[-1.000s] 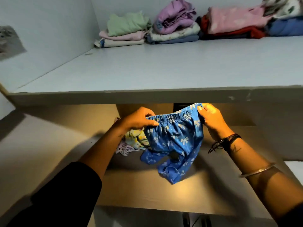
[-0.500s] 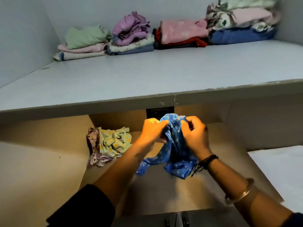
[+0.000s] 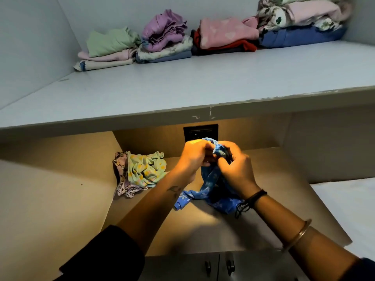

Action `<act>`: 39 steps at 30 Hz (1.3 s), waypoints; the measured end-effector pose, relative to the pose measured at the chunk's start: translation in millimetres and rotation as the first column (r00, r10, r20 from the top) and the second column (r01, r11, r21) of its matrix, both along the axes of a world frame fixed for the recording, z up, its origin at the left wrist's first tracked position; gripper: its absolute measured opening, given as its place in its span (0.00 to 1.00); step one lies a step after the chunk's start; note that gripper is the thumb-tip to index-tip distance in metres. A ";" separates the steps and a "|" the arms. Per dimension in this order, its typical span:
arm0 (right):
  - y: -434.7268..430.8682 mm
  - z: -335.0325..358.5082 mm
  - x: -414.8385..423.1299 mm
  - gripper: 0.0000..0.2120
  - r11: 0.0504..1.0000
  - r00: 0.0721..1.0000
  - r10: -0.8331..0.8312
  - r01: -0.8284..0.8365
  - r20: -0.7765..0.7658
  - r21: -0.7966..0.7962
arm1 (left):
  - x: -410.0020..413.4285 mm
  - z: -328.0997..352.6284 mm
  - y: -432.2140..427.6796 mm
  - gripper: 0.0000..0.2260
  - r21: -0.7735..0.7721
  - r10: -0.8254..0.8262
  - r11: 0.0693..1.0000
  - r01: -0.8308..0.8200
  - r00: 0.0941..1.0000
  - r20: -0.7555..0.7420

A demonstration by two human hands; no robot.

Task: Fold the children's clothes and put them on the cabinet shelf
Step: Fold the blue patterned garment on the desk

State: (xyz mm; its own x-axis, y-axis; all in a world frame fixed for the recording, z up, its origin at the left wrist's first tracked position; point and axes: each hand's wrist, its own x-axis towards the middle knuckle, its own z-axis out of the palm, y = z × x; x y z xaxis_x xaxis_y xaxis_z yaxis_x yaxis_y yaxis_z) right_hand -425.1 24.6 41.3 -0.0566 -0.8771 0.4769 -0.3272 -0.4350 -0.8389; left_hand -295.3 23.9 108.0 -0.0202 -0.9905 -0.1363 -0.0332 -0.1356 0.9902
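Four folded piles point(image 3: 166, 38) on cabinet shelf point(image 3: 203, 86)

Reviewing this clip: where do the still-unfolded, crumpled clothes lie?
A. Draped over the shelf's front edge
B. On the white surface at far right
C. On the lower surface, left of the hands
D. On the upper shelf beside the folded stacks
C: the crumpled clothes lie bunched on the lower surface, left of the left hand and right hand, which both grip the blue shorts.

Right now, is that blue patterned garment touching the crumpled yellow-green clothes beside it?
Apart. The head view shows bare lit surface and the left forearm between the blue patterned garment and the crumpled yellow-green clothes.
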 end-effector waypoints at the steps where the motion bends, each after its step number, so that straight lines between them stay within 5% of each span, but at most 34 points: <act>1: -6.0 7.2 -2.8 0.16 0.997 0.995 0.029 -0.035 0.093 0.064 | 3.5 3.3 -0.8 0.09 -0.089 -0.011 0.996 0.016 0.998 0.062; 3: -15.8 20.1 -11.1 0.14 0.977 0.963 0.105 -0.146 0.250 0.153 | 14.2 4.6 -6.8 0.16 -0.268 0.038 0.963 0.021 0.977 0.211; 5: -20.4 31.2 -20.2 0.10 0.940 0.926 0.227 -0.290 0.303 0.182 | 27.0 4.1 -13.0 0.24 -0.374 0.118 0.922 0.097 0.852 0.510; 8: -20.5 44.9 -25.6 0.08 0.875 0.880 0.386 -0.445 0.277 0.192 | 39.4 11.7 -23.4 0.32 -0.350 -0.023 0.854 0.385 0.701 0.713; 11: -22.3 55.1 -24.2 0.09 0.870 0.878 0.419 -0.461 0.230 0.176 | 38.1 27.7 -27.1 0.15 -0.313 -0.247 0.818 0.483 0.785 0.568; 16: -19.0 56.9 -15.4 0.22 0.892 0.909 0.374 -0.406 0.183 0.197 | 36.3 34.3 -24.1 0.01 -0.378 -0.135 0.871 0.313 0.893 0.429; 22: -10.4 29.7 -3.2 0.10 0.812 0.896 0.437 -0.433 0.084 0.391 | 43.2 35.9 -25.3 0.11 -0.418 -0.003 0.890 0.184 0.917 0.399; 28: -11.3 1.1 2.8 0.06 0.709 0.886 0.431 -0.451 0.174 0.542 | 63.9 35.4 -25.4 0.04 -0.343 -0.021 0.938 0.046 0.997 0.074; 31: -13.5 -17.7 -5.0 0.07 0.613 0.838 0.544 -0.427 0.037 0.665 | 86.4 31.5 -22.9 0.09 -0.235 0.005 0.972 -0.023 0.997 -0.078; 36: -10.0 -51.9 -31.3 0.09 0.393 0.787 0.598 -0.453 0.152 0.800 | 116.4 14.7 -19.5 0.07 -0.227 0.026 0.970 -0.085 0.968 -0.251; 39: -6.6 -63.9 -47.9 0.21 0.322 0.773 0.619 -0.413 0.141 0.852 | 134.2 -2.8 -17.5 0.07 -0.142 0.150 0.969 -0.203 0.937 -0.315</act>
